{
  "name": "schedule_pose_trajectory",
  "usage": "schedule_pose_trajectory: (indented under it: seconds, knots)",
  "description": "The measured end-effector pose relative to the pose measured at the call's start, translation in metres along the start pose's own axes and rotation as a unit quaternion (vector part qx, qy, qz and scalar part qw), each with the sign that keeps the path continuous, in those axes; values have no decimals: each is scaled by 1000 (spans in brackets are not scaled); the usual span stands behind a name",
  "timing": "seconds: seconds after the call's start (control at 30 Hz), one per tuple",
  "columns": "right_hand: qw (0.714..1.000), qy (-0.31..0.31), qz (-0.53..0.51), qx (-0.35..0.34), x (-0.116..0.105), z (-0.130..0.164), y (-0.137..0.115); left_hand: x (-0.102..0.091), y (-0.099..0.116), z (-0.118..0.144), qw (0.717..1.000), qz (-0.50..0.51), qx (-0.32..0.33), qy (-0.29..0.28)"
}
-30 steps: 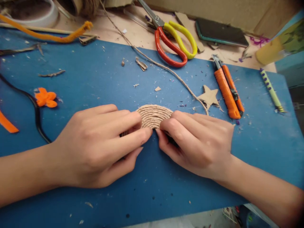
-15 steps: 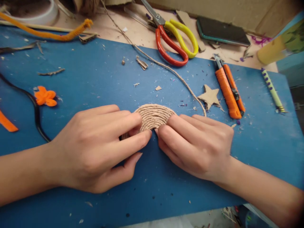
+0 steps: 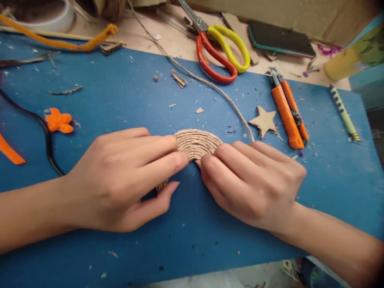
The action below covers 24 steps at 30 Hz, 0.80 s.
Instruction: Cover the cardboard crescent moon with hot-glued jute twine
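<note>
A flat disc of coiled jute twine (image 3: 195, 142) lies on the blue mat (image 3: 120, 100). My left hand (image 3: 123, 180) covers the disc's left and near part, fingers pressed on top and thumb at its near edge. My right hand (image 3: 252, 182) presses on the disc's right side, fingertips meeting the left hand's. A loose length of twine (image 3: 210, 85) runs from the disc's right edge up and left toward the back of the table. Most of the disc is hidden under my hands.
Red-and-yellow scissors (image 3: 220, 52), an orange utility knife (image 3: 288, 114), a cardboard star (image 3: 264, 121) and a green crayon (image 3: 343, 113) lie behind my right hand. At the left are an orange felt flower (image 3: 58, 121), a black cord (image 3: 36, 126) and an orange pipe cleaner (image 3: 60, 42). A phone (image 3: 280, 40) lies at the back.
Both hands have shifted slightly on the disc; my left hand slid a little toward me with the thumb tucking at the near edge, and the right hand's fingers spread further over the right side.
</note>
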State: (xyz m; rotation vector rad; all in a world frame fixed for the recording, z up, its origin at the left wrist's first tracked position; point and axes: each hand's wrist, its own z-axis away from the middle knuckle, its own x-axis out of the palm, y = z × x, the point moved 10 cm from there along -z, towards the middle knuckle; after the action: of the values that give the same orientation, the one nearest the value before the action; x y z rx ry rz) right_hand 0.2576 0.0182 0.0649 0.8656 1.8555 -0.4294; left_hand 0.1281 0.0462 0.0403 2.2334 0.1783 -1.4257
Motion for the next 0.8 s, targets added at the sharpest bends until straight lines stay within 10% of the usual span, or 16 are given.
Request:
schedule_pose_trajectory:
  seconds: [0.8]
  knots:
    - [997,24,-58,-43,-1,7,2,1,-3,-1,999,18,16,30]
